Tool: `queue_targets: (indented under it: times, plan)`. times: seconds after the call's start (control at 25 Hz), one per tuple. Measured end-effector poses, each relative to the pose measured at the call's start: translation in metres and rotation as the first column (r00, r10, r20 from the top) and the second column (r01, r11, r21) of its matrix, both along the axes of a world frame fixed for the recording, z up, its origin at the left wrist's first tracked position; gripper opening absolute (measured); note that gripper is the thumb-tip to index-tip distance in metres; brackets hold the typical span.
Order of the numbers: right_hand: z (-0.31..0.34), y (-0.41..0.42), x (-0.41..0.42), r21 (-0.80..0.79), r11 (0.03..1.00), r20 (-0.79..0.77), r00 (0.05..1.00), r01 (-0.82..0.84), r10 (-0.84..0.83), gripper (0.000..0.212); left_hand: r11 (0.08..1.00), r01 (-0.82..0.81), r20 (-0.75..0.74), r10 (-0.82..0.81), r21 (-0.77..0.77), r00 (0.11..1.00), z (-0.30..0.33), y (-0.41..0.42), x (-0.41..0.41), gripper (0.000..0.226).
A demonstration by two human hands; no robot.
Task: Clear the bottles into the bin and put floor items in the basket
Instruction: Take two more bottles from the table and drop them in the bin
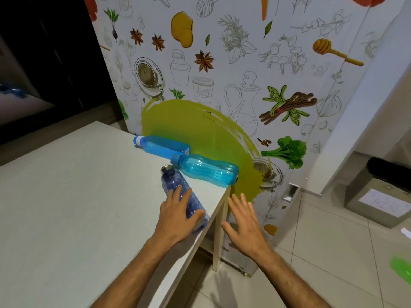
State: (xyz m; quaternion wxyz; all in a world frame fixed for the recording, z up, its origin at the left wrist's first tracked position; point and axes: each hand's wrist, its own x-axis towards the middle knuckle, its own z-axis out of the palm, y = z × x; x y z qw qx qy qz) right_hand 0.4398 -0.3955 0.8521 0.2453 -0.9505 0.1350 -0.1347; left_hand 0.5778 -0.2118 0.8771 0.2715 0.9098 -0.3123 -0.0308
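Three bottles lie on their sides at the far right corner of the white table (66, 196). A dark blue bottle (175, 185) with a silver cap lies along the right edge, and my left hand (178, 215) is wrapped over its lower half. Beyond it a light blue bottle (209, 171) lies across the corner. A third blue bottle (160, 146) with a white-banded cap lies behind that, against the fridge. My right hand (244, 225) hovers off the table's edge, fingers spread, holding nothing.
A fridge (222, 74) covered in food drawings stands right behind the table. On the tiled floor at right sit a grey box (378, 203) with a dark roll on top, a white scrap (405, 232) and something green (402, 270). The table leg (219, 238) stands between my hands.
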Motion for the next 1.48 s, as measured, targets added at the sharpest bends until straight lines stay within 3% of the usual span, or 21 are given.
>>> queue_targets:
  times: [0.28, 0.44, 0.56, 0.72, 0.96, 1.08, 1.28, 1.48]
  plan:
    - [0.012, -0.042, 0.085, 0.09, 0.996, 0.028, 0.999, -0.029, 0.026, 0.072, 0.977, -0.123, -0.077, 0.138, 0.175, 0.987, -0.02, -0.047, 0.032, 0.094]
    - [0.028, -0.058, 0.139, 0.031, 0.99, 0.054, 0.99, -0.136, 0.134, 0.071, 0.96, -0.167, -0.133, 0.2, 0.223, 0.971, -0.025, -0.051, 0.04, 0.105]
    - [0.035, -0.069, 0.179, -0.021, 0.968, -0.025, 0.968, -0.25, 0.25, 0.072, 0.942, -0.262, -0.198, 0.303, 0.211, 0.932, -0.022, -0.048, 0.05, 0.113]
    - [0.033, -0.074, 0.21, -0.289, 0.894, -0.263, 0.926, -0.342, 0.27, 0.081, 0.894, -0.393, -0.227, 0.437, 0.216, 0.87, -0.015, -0.047, 0.043, 0.121]
    - [0.023, -0.064, 0.214, -0.546, 0.718, -0.288, 0.901, -0.433, 0.324, 0.102, 0.753, -0.634, -0.194, 0.658, 0.176, 0.728, -0.008, -0.052, 0.013, 0.129]
    - [0.022, -0.056, 0.21, -0.532, 0.682, -0.326, 0.865, -0.501, 0.381, 0.103, 0.662, -0.72, -0.165, 0.75, 0.211, 0.641, -0.011, -0.054, -0.005, 0.125]
    - [0.019, -0.044, 0.202, -0.512, 0.677, -0.316, 0.849, -0.529, 0.423, 0.101, 0.595, -0.77, -0.123, 0.803, 0.23, 0.583, -0.017, -0.042, -0.025, 0.118]
    - [0.033, -0.029, 0.181, -0.281, 0.693, -0.338, 0.744, -0.664, 0.576, 0.099, 0.572, -0.807, -0.131, 0.82, 0.149, 0.557, -0.018, -0.021, -0.053, 0.115]
